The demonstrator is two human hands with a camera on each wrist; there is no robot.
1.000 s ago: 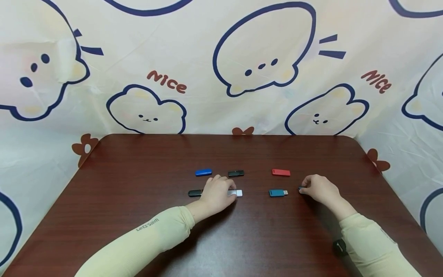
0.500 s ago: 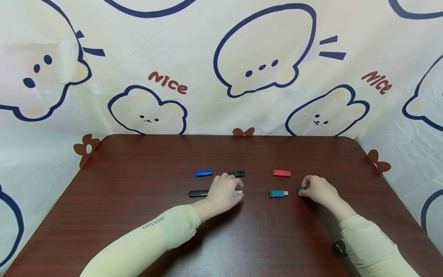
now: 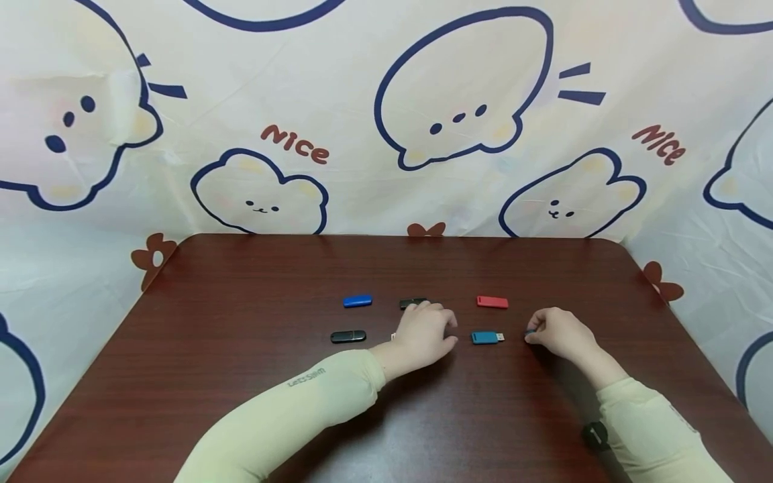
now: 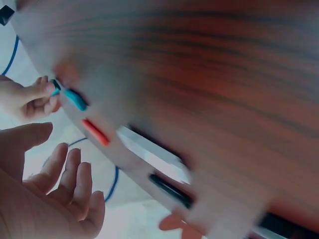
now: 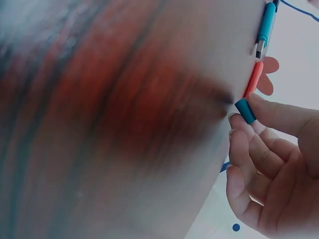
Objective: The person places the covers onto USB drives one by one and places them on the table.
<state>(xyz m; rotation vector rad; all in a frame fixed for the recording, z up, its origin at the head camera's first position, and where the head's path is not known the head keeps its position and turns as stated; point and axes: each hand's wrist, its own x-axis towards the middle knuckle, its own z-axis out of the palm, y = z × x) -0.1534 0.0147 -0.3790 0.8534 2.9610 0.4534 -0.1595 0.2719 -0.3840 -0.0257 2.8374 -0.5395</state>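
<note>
- A dark reddish-brown wooden table [image 3: 241, 402] with rounded far corners is filling the lower half of the head view; a cream cloth backdrop [image 3: 374, 188] printed with blue-outlined cartoon animals and the word "Nice" is hanging behind it and wrapping round both sides.
- Landmark: the teal USB stick [image 3: 486, 337], lying flat with its metal plug bared and pointing toward the right hand.
- Right hand [image 3: 558, 333] is resting just right of the teal stick, thumb and fingertips pinching a small teal cap [image 5: 244, 110] against the table.
- Left hand [image 3: 425, 332] is lying palm-down just left of the teal stick; in the left wrist view its fingers [image 4: 70, 179] are relaxed and gripping nothing.
- Red stick [image 3: 492, 302] is sitting just behind the teal stick.
- Black stick [image 3: 413, 303] is peeking out behind the left hand; blue stick [image 3: 357, 301] and a second black stick [image 3: 347, 336] are lying farther left of the teal stick.
</note>
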